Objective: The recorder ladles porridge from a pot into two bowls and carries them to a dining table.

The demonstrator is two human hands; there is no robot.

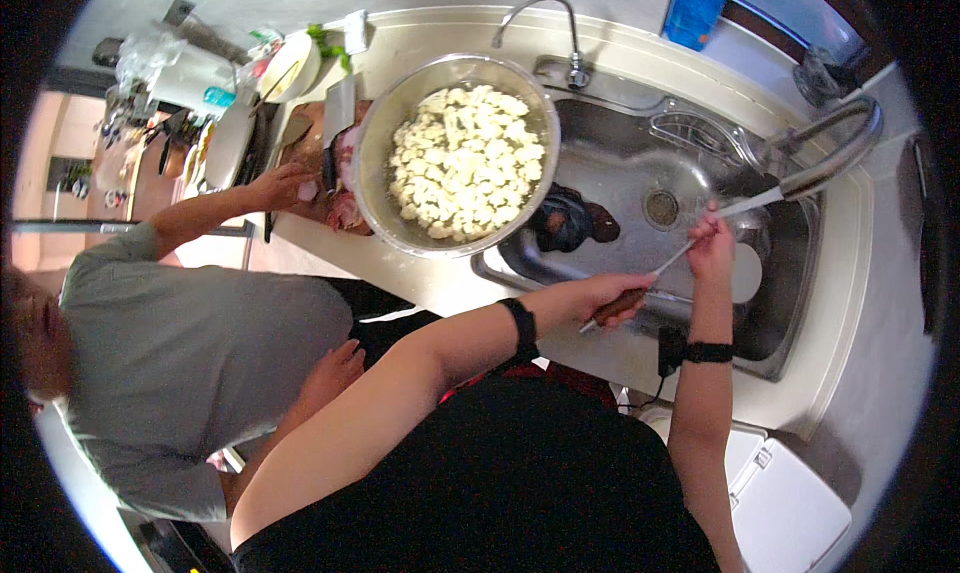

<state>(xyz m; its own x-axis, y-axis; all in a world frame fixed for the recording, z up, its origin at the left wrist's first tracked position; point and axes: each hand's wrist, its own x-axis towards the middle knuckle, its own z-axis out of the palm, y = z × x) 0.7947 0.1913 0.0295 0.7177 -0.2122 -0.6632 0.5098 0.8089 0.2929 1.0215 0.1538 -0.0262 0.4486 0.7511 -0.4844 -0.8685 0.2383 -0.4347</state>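
My left hand (619,299) is closed around the brown handle of a long, thin kitchen utensil (674,259) above the sink's near edge. At the far end of its pale shaft are the curled fingers of my right hand (711,243), beneath the curved faucet spout (840,157). Whether the white streak between spout and fingers is water or a nozzle cannot be told. To the left, a large metal bowl (361,160) of cauliflower florets (469,160) stands on the counter beside the sink (600,168).
A dark, crumpled thing (561,217) and a round white thing (746,273) lie in the sink. A second faucet (576,70) rises behind. At left, a co-worker's hand (285,187) is by a cutting board (304,153) with meat (345,211) and a cleaver (340,108).
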